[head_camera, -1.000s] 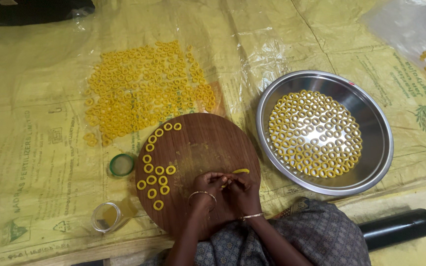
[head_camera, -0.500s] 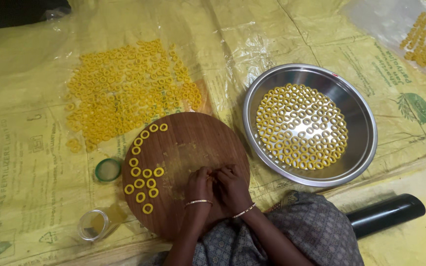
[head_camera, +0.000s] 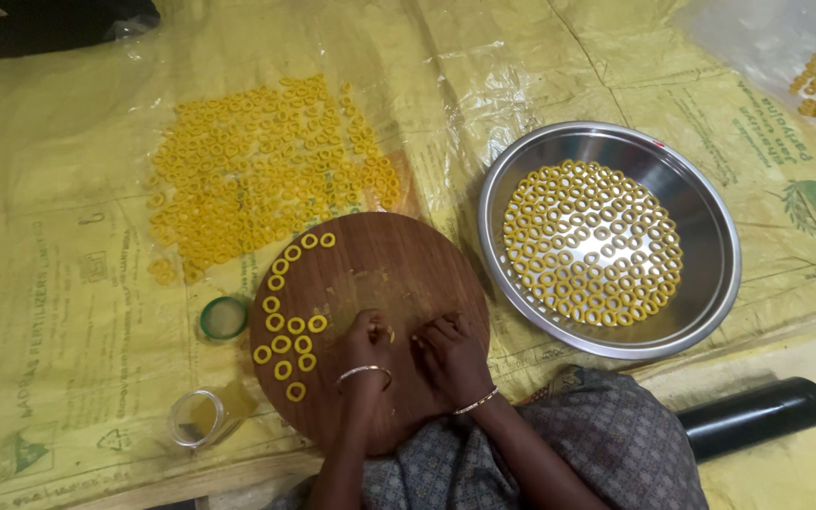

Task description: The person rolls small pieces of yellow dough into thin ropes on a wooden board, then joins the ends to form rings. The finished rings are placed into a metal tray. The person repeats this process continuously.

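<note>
A round wooden board [head_camera: 399, 274] lies on yellow plastic sheeting. Several small yellow dough rings [head_camera: 285, 331] sit along the board's left side. My left hand [head_camera: 365, 342] rests on the board's near part, fingers curled around a small bit of yellow dough. My right hand [head_camera: 450, 354] is just to its right, fingers bent and touching the board; whether it holds dough I cannot tell. Both wrists wear thin bangles.
A steel pan [head_camera: 705, 217] at the right holds many rings in a tidy layer. A large spread of rings [head_camera: 266, 170] lies on the sheet beyond the board. A green lid [head_camera: 224, 318] and small open jar [head_camera: 195, 417] sit left; a black cylinder [head_camera: 757, 416] lies at the right.
The yellow dough strip held near my right hand a second ago is no longer in sight. Both hands have drawn together low on the board, and the view has shifted slightly.
</note>
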